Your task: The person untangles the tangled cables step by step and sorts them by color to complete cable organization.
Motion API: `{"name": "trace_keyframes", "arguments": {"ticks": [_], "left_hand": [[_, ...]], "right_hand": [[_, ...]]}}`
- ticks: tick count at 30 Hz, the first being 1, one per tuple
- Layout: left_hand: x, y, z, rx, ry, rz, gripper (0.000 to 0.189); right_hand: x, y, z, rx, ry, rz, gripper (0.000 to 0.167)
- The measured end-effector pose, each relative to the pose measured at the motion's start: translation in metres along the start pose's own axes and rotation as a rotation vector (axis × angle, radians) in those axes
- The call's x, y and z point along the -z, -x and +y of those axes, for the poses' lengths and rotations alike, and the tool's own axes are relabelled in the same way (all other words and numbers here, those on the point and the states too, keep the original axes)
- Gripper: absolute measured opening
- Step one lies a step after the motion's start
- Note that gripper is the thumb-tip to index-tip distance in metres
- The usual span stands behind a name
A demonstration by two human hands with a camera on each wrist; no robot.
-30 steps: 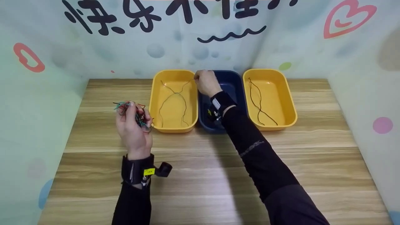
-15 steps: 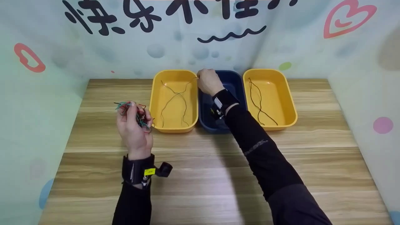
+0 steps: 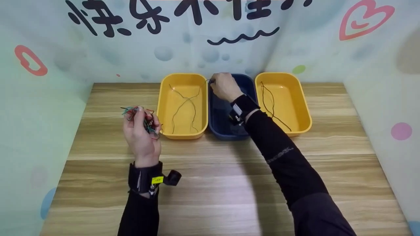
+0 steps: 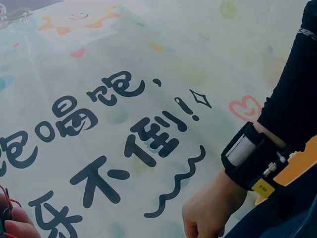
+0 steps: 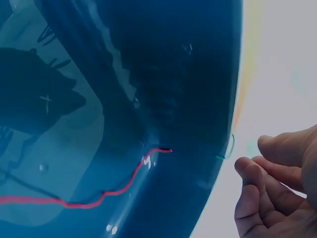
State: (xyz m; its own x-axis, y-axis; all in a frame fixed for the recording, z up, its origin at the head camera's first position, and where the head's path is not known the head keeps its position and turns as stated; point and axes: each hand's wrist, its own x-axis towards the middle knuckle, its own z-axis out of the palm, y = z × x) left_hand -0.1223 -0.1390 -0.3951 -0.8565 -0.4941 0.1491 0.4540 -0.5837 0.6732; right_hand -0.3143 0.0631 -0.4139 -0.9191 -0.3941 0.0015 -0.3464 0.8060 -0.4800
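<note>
Now our right hand [image 3: 226, 87] shifted further over blue bin [image 3: 228, 136], loose, green wire [image 5: 234, 143] apparently freed; left hand [image 3: 141, 141] grips wires [image 3: 149, 124].

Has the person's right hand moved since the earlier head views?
Yes, the bare right hand shifted rightward across the dark blue rectangular plastic tray.

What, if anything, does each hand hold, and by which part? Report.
Left hand: a wire bundle, by its middle, ends protruding. Right hand: nothing visibly; the green wire lies clear of its fingertips.
</note>
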Motion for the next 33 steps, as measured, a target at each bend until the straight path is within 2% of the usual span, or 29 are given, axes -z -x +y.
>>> {"name": "trace_keyframes", "arguments": {"ticks": [5, 14, 18, 22, 28, 33], "left_hand": [[0.0, 0.0, -0.001, 0.002, -0.016, -0.008, 0.014], [-0.002, 0.004, -0.006, 0.031, -0.026, -0.021, 0.012], [-0.005, 0.007, -0.009, 0.05, -0.049, -0.024, 0.01], [-0.007, 0.01, -0.012, 0.062, -0.052, -0.055, 0.011], [-0.012, 0.017, -0.017, 0.08, -0.103, -0.125, 0.009], [-0.015, 0.024, -0.022, 0.108, -0.19, -0.171, 0.004]], "right_hand": [[0.013, 0.009, 0.013, 0.003, -0.008, 0.03, 0.03], [0.038, 0.037, 0.03, 0.079, -0.039, 0.135, 0.031], [0.048, 0.058, 0.033, 0.168, -0.058, 0.211, 0.031], [0.052, 0.084, 0.033, 0.277, -0.08, 0.288, 0.029], [0.052, 0.127, 0.032, 0.387, -0.09, 0.333, 0.027], [0.047, 0.155, 0.034, 0.455, -0.075, 0.39, 0.026]]}}
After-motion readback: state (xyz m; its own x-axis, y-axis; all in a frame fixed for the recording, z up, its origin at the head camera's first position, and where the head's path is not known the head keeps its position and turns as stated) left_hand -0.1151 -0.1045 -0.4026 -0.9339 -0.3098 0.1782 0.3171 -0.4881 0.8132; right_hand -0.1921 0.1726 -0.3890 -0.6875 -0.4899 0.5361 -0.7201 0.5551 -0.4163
